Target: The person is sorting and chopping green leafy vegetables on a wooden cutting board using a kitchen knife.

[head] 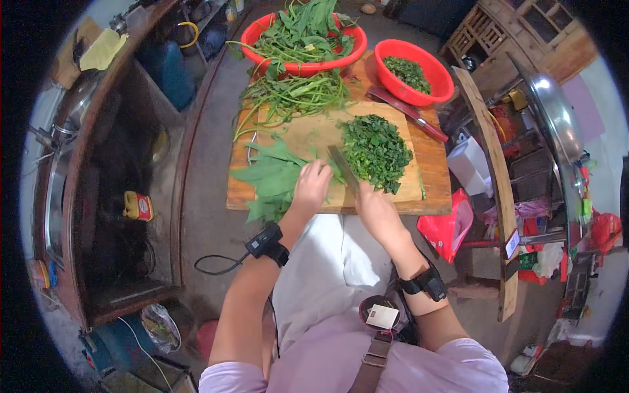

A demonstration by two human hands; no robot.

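Note:
My left hand (312,184) presses on a bunch of leafy greens (275,169) lying over the left front of a wooden cutting board (300,132). The fingers are curled over the stems. My right hand (376,206) grips a kitchen knife (344,168), its blade upright between the bunch and a pile of chopped greens (377,150). That pile lies on the right half of the board. Behind the board, long green stems (304,96) lie in a tangle. A second knife, a cleaver with a red handle (430,128), rests at the back right.
A red basin (363,49) of whole greens and a red bowl (444,86) of chopped greens stand at the back of the wooden table (437,184). Right of it are a wooden plank (491,162) and a red bag (442,228). An open cabinet (179,221) stands left.

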